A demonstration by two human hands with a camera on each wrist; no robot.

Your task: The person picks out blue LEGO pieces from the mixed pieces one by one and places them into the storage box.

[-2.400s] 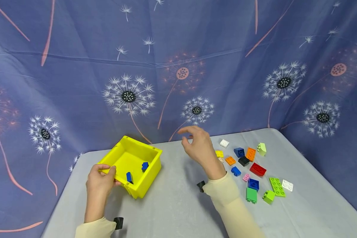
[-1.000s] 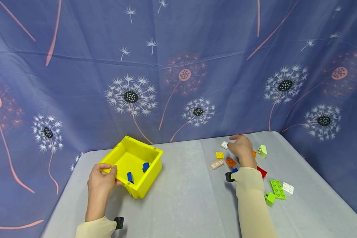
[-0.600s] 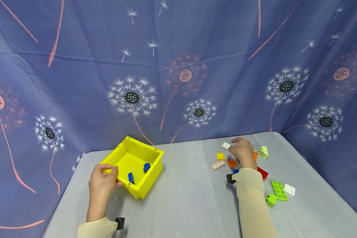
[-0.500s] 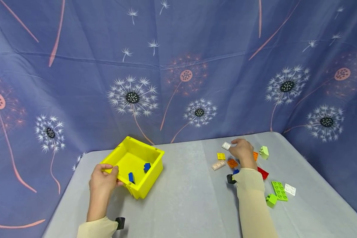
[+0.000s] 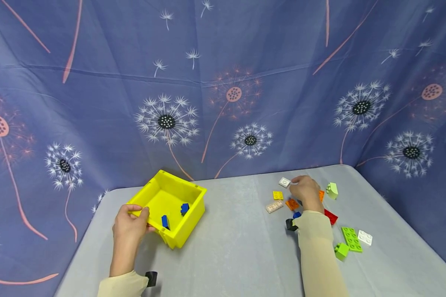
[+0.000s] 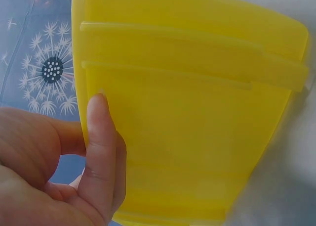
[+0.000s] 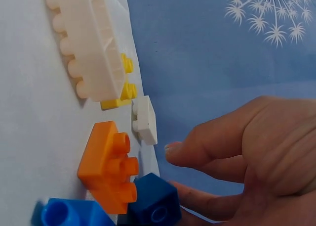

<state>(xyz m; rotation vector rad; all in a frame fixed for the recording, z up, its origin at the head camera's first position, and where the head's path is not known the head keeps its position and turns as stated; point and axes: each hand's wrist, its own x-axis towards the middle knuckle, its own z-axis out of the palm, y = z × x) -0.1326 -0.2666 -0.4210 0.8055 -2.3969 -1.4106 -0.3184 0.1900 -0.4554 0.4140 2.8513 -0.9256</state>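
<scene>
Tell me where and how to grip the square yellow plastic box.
Probably best take the yellow box by its near-left rim, from the person's side, fingers outside: its open top leaves a thin wall to pinch, as the left hand does there.

Blue dandelion-print cloth (image 5: 293, 107) hangs behind a grey table (image 5: 230, 247).

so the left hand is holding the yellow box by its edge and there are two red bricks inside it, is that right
Not quite: the bricks inside are blue, not red, as the head view shows. There are two of them, and the left hand does hold the yellow box by its edge.
</scene>
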